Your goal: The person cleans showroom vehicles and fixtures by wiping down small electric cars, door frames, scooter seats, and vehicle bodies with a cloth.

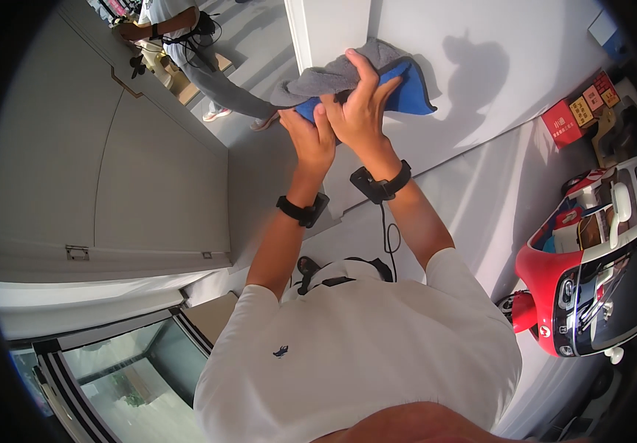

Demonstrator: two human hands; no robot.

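A two-sided cloth, grey and plush on one face and blue on the other, is bunched up at the top middle; I see its grey side [377,55] and a hanging blue corner [413,94]. My right hand [360,122] grips it from below, the index finger stretched up over the grey fold. My left hand [309,140] closes on the cloth's lower left end, close beside the right. The folds partly hide the fingertips. Behind the cloth stands the end of a white wall panel [333,33]. Each wrist wears a black strap with a small box.
Tall grey cabinet doors [159,170] stand on the left, with a glass-paned frame [137,369] below. A red and white toy car [555,280] is at right, near red and yellow boxes [562,124]. Another person [178,33] stands at the upper left. A cable [386,236] dangles from my right wrist.
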